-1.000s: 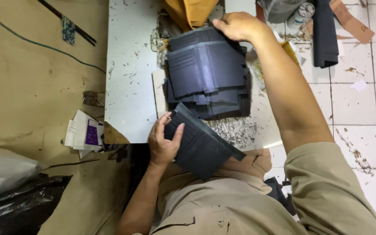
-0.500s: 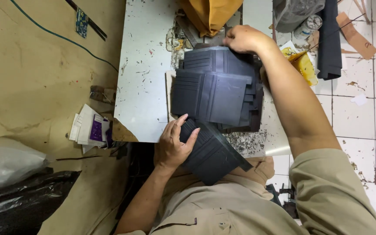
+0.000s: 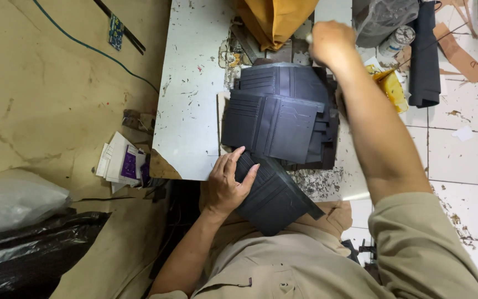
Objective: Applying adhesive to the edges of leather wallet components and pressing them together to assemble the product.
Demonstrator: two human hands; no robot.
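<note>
My left hand [image 3: 225, 184] rests flat, fingers spread, on a dark open wallet piece [image 3: 275, 196] lying on my lap at the near edge of the white worktable [image 3: 189, 94]. A stack of similar dark wallet pieces [image 3: 280, 119] lies on the table just beyond it. My right hand [image 3: 332, 41] is closed in a fist above the far end of the stack, near an orange-brown fabric [image 3: 276, 19]. What it grips, if anything, is hidden.
A yellow glue container [image 3: 391, 88], a small can [image 3: 396, 39] and a dark strip of material [image 3: 424, 55] lie on the tiled floor at the right. Papers [image 3: 120, 163] sit left of the table. Black plastic bags [image 3: 23, 249] fill the lower left.
My right hand has lifted off the far edge of the stack and closed into a fist. My left hand has stayed on the wallet piece on my lap.
</note>
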